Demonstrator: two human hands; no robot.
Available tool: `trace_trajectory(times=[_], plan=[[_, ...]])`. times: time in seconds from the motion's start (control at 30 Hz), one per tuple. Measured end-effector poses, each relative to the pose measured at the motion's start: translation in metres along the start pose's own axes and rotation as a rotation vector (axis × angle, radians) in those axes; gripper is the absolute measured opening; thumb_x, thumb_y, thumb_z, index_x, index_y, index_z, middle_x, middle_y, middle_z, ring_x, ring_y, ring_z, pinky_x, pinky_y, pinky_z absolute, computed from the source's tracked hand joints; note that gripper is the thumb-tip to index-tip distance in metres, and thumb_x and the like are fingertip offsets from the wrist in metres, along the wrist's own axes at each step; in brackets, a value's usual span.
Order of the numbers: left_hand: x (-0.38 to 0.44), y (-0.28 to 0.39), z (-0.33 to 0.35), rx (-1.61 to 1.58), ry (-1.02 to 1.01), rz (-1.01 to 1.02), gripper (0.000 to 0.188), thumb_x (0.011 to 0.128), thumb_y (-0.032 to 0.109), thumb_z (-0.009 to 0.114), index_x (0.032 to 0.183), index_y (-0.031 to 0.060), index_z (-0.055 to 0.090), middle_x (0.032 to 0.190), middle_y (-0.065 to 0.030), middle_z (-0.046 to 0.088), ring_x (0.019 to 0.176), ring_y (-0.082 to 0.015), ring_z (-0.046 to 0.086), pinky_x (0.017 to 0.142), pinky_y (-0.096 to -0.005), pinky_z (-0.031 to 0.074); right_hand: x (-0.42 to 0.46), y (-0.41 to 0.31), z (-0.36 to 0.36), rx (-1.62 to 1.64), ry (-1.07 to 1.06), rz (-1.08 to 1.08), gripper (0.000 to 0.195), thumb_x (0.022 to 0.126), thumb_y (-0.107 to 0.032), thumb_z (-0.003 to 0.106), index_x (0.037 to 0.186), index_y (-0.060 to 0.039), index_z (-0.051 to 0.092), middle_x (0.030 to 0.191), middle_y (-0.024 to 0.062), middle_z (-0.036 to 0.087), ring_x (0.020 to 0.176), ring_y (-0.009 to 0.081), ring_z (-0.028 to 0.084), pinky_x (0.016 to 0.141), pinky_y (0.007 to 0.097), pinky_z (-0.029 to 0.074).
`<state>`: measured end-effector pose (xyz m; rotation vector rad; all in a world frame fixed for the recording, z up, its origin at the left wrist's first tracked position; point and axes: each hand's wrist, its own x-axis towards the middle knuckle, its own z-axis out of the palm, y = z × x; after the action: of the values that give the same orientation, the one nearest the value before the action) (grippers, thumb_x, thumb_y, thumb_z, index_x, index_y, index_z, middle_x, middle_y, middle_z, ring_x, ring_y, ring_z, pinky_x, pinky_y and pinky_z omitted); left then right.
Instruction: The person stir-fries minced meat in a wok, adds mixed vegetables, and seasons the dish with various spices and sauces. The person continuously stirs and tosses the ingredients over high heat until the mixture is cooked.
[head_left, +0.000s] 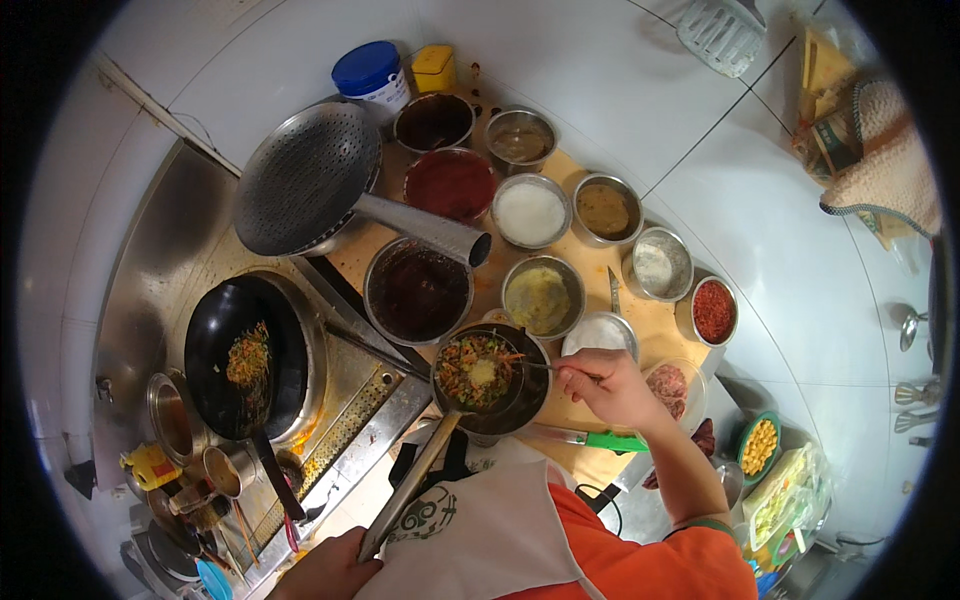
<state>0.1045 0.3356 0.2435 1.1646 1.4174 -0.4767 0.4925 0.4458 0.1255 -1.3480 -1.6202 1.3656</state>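
My left hand (330, 566), at the bottom edge, is closed around the long handle of a metal ladle (412, 484). Chopped vegetables (459, 390) in orange and green fill the ladle's bowl, with a small heap of pale yellow granules (482, 372) on top. My right hand (611, 386) pinches the thin metal handle of a utensil (538, 366), which reaches over the ladle; its tip is hard to make out. Beneath the ladle stands a dark-walled pot (529, 412). On the stove at left, a black wok (214, 322) holds similar chopped vegetables (249, 358).
Several metal seasoning tubs, including white powder (530, 214) and red flakes (714, 310), stand on the wooden board. A perforated strainer (307, 180) juts over them. A green-handled knife (611, 442) lies below my right hand, near a bowl of minced meat (667, 391). The wok's handle (276, 480) points towards me.
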Motion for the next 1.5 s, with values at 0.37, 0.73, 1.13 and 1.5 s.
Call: trace_trajectory(times=[0.37,0.73,1.13,1.5], plan=[[-0.003,0.001,0.001,-0.106,-0.042,-0.056,0.030,0.086,0.026,0.063,0.102,0.0014,0.057,0.084,-0.0111,0.061,0.078,-0.0160,0.056,0.070,-0.0331,0.045,-0.003,-0.010,-0.004,-0.289,-0.069,-0.384,0.014,0.085,0.001,0.062,0.098,0.0018,0.067,0.083,0.0144,0.066,0.072,0.0252,0.064,0.065,0.0328,0.052],[-0.020,0.012,-0.005,-0.167,0.023,-0.060,0.028,0.085,0.022,0.063,0.101,0.0010,0.055,0.077,-0.0087,0.058,0.075,-0.0184,0.057,0.067,-0.0324,0.046,0.097,0.065,-0.062,0.055,0.521,-0.017,0.019,0.095,-0.010,0.055,0.102,0.0045,0.065,0.080,0.0080,0.067,0.063,0.0109,0.059,0.057,0.0251,0.049],[-0.005,0.056,-0.020,-0.216,0.031,-0.253,0.029,0.084,0.020,0.065,0.101,0.0000,0.054,0.073,-0.0063,0.059,0.061,-0.0147,0.058,0.054,-0.0302,0.046,0.132,0.096,-0.083,0.487,0.490,0.233,0.021,0.096,-0.014,0.055,0.101,0.0056,0.062,0.079,0.0084,0.064,0.063,0.0115,0.058,0.056,0.0254,0.052],[0.012,0.089,-0.035,-0.178,-0.005,-0.128,0.029,0.086,0.023,0.061,0.102,0.0014,0.051,0.066,-0.0037,0.055,0.054,-0.0128,0.056,0.049,-0.0294,0.046,0.081,0.016,-0.100,0.508,0.361,0.146,0.022,0.097,-0.013,0.055,0.105,0.0058,0.063,0.080,0.0099,0.065,0.064,0.0125,0.058,0.057,0.0258,0.050]])
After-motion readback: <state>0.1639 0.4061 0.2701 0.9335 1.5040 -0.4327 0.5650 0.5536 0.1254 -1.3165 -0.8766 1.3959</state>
